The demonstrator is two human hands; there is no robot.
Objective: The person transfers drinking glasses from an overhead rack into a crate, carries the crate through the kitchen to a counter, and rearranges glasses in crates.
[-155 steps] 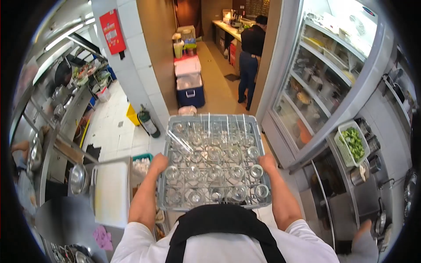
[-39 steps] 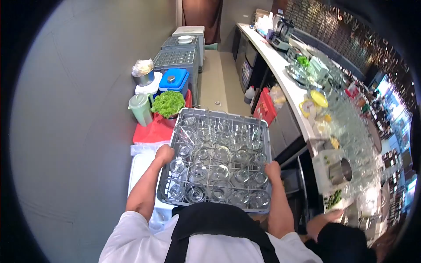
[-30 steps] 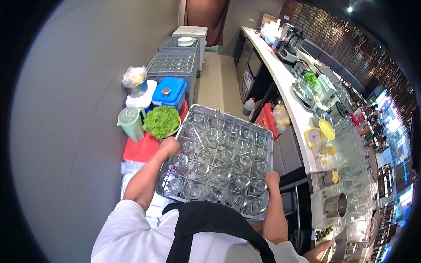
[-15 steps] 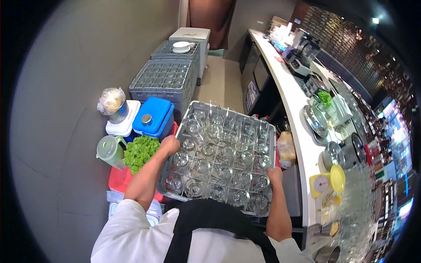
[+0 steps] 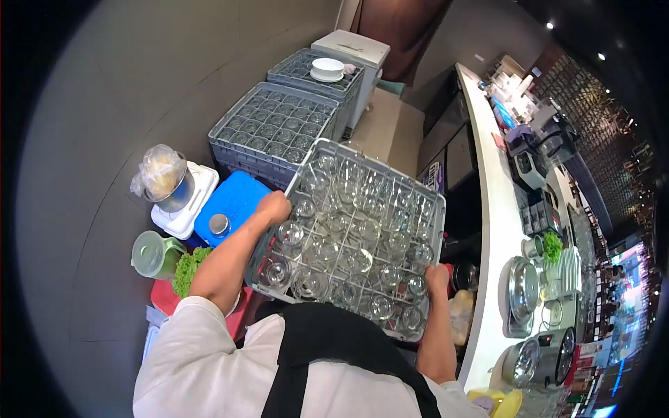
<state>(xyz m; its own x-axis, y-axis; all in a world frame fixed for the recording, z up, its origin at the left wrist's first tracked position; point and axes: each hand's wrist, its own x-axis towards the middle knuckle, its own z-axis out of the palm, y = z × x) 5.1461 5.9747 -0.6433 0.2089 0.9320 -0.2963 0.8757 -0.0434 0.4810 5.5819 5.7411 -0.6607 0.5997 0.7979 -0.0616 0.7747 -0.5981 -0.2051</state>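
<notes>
A grey rack (image 5: 287, 182) full of upturned clear glasses (image 5: 359, 259) is held in front of my chest, tilted to one side in the view. My left hand (image 5: 273, 207) is closed round its left side, close to a blue cooler lid. My right hand (image 5: 437, 279) grips the opposite side lower down, near the white counter. The fingers of both hands are partly hidden behind the rack's rim. Ahead to the left, another rack of glasses (image 5: 279, 125) sits on a stack against the wall.
Left: blue cooler (image 5: 240, 198), metal pot with plastic-wrapped contents (image 5: 182, 191), green-lidded pitcher (image 5: 150, 254) and lettuce (image 5: 187, 270). Farther off stand a rack with white dishes (image 5: 327, 68) and a white-topped box (image 5: 352, 45). Right: long white counter (image 5: 496, 237) with pots and appliances. A floor strip (image 5: 390, 129) runs between.
The view has moved forward along the passage and turned; the stacked racks look nearer. Both hands have kept hold of the glass rack. The lettuce is now mostly behind my left arm.
</notes>
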